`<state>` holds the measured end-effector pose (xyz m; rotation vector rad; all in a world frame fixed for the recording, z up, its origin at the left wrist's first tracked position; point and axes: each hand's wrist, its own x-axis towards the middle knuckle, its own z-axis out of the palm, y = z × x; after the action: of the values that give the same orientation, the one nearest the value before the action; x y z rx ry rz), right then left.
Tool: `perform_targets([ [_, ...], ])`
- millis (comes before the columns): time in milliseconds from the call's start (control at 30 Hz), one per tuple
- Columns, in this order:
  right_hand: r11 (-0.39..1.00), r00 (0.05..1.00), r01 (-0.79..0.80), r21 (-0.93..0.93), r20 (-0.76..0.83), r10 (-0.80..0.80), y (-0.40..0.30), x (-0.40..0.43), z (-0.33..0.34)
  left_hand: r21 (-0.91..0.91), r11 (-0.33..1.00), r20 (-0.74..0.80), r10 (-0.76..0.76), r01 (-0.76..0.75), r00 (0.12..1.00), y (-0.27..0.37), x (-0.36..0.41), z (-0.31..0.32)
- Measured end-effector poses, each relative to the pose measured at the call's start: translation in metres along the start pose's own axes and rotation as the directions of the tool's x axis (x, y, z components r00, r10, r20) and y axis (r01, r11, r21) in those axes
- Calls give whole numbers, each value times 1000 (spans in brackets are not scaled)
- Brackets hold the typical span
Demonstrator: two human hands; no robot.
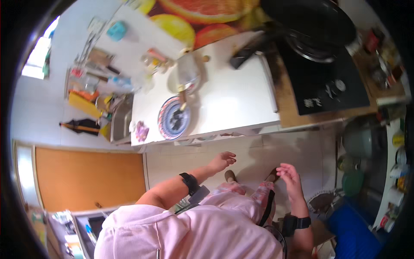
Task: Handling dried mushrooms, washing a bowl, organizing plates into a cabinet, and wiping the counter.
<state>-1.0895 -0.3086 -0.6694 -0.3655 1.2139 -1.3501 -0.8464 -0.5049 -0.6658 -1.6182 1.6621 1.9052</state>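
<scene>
My left hand hangs in the air over the tiled floor, just off the front edge of the white countertop, its fingers loosely bent and holding nothing. Farther right, my right hand is also empty, fingers apart, below the stove side of the counter. Both forearms wear black straps with devices. On the counter, nearest my left hand, lies a patterned plate with something dark in it. Behind it a cleaver rests across a pale bowl. A crumpled purple item lies at the counter's left end.
A black wok or pan sits on the black-topped stove, its handle reaching over the counter. A steel sink adjoins the left end. Shelving and a blue object stand at right; an orange-brown door is at left.
</scene>
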Motion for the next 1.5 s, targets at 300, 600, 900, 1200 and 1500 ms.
perform_targets([
  [300, 974, 983, -1, -225, 177, 42, 2, 41, 172, -359, 929, -200, 20, -92, 980, -117, -106, -142],
  [600, 898, 830, 104, -427, 535, 158, 39, 107, 422, -657, 725, -522, -240, -206, 819, -274, -202, -267],
  [900, 99, 542, 839, -534, 812, -217, 94, 178, 607, -312, 821, -821, 20, -478, 570, -268, -202, -390],
  [1200, -85, 629, 726, -682, 710, -317, 180, 264, 641, 400, 871, -718, 491, -285, 493, -212, -154, -513],
  [1500, 255, 686, 715, -651, 581, -438, 110, 223, 607, 688, 669, -345, 644, -282, 683, -190, -95, -588],
])
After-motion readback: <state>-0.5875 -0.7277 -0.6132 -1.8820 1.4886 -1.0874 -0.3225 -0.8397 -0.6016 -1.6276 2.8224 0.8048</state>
